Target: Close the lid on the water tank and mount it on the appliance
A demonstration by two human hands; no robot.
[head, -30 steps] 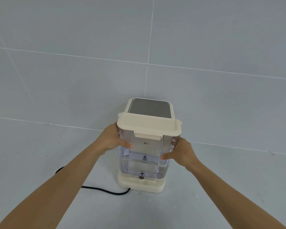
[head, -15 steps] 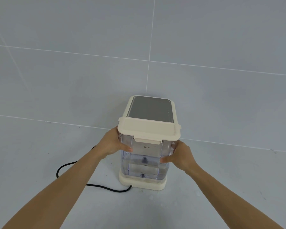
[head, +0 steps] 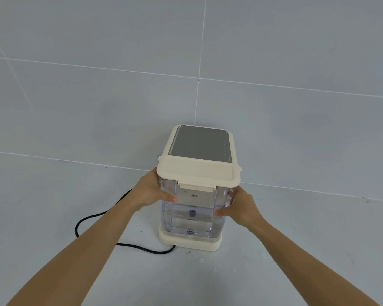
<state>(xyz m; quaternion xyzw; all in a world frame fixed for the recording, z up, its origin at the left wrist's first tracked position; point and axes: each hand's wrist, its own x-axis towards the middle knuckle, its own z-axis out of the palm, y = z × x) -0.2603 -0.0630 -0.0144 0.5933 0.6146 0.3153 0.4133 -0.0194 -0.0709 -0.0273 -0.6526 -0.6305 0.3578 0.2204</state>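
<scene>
cord [head: 102, 219] on floor, left | left hand [head: 149, 192] clasps tank [head: 192, 208] side | tank lidded, on appliance [head: 189, 241] base | right hand [head: 241, 209] clasps other side | likely heavy with water, rigid, slick plastic; grip both side walls
</scene>
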